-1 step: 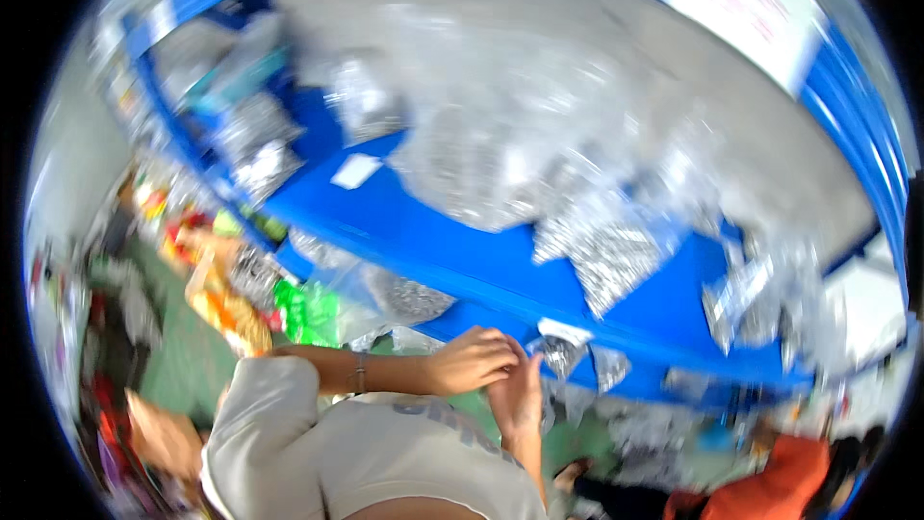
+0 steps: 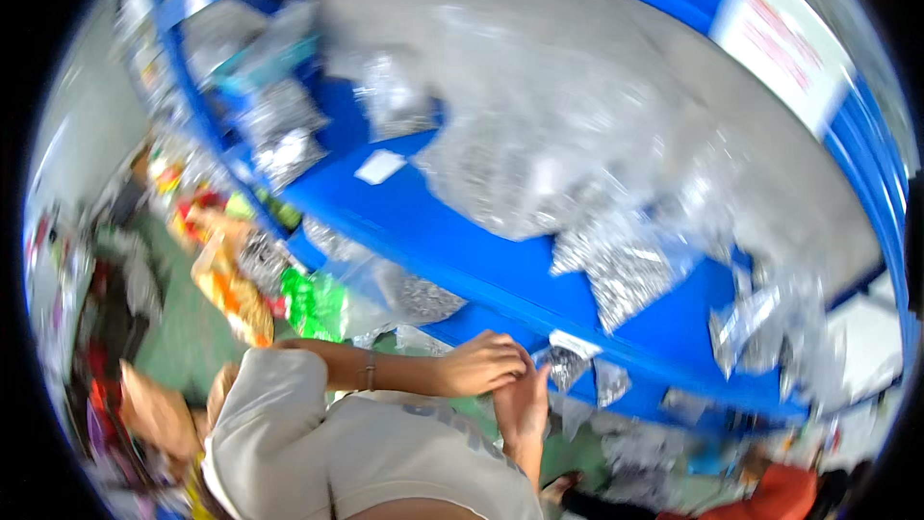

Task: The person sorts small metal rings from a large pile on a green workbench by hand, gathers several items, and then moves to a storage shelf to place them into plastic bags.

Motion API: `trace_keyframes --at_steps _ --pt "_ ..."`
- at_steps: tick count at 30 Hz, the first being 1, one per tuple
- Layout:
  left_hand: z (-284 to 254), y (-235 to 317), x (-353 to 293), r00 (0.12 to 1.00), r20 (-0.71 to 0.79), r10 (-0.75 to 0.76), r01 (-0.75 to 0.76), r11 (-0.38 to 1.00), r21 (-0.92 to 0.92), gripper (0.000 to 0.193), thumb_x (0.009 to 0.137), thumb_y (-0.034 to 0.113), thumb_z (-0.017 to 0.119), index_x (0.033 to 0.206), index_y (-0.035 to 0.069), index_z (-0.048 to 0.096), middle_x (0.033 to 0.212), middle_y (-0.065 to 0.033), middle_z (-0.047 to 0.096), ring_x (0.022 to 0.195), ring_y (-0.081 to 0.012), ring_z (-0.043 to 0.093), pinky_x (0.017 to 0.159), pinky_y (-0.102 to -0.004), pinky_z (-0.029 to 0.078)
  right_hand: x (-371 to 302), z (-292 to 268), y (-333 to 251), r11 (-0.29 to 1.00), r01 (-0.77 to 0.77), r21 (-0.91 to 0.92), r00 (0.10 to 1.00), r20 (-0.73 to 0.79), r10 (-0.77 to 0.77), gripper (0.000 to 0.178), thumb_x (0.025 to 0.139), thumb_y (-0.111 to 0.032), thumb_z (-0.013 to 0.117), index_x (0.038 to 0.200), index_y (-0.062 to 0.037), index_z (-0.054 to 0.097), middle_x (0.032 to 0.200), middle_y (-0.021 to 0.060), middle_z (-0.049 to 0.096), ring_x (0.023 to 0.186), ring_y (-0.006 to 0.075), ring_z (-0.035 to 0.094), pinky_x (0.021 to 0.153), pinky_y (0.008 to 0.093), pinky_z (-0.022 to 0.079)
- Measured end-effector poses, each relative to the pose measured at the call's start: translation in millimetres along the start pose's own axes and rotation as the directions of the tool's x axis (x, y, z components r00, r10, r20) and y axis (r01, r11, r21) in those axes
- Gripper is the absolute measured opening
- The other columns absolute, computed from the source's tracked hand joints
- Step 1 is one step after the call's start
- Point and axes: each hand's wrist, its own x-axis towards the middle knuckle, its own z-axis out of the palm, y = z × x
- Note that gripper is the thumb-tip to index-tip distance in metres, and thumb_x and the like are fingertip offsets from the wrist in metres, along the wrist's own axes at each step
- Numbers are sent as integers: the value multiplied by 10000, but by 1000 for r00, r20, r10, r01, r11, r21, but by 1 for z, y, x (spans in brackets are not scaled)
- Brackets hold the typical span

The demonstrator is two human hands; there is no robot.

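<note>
My left hand (image 2: 484, 364), with a thin bracelet on its wrist, bends its fingers over the fingers of my right hand (image 2: 523, 407). Both are closed together in front of a blue shelf (image 2: 385, 221), and whatever lies between the fingers is hidden. Just right of them, a small clear bag of dark grey pieces (image 2: 566, 366) with a white label sits at the lower shelf. On the upper shelf lie a large clear bag (image 2: 500, 178) and a bag of shiny metal-looking pieces (image 2: 630, 279). Blur hides the finer detail.
Left of the shelf, a bright green bag (image 2: 314, 304) and an orange and yellow bag (image 2: 231, 294) stand low near the green floor (image 2: 173, 327). A person in an orange-red top (image 2: 775, 498) is at the lower right. A white sign (image 2: 782, 43) hangs above.
The shelf and its bags have shifted right in the picture and tilted slightly. My hands stay joined, a little lower against the shelf edge.
</note>
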Motion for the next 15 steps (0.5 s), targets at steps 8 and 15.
trace_keyframes --at_steps 8,15 --pt "-12 4 -31 919 -142 -367 250 824 -508 235 767 49 592 1000 76 605 870 -59 574 876 -218 506 744 -353 428 -11 21 6 928 -19 -371 999 -32 8 411 904 -227 488 1204 48 430 1187 134 490 1092 211 479 921 331 392" --pt "-7 4 -45 894 -258 -365 213 855 -473 213 796 92 596 1008 70 603 875 -81 578 849 -218 533 719 -348 448 -5 6 21 792 89 -604 990 -32 -136 225 871 -78 538 1058 45 561 941 111 619 801 162 605 680 275 501"
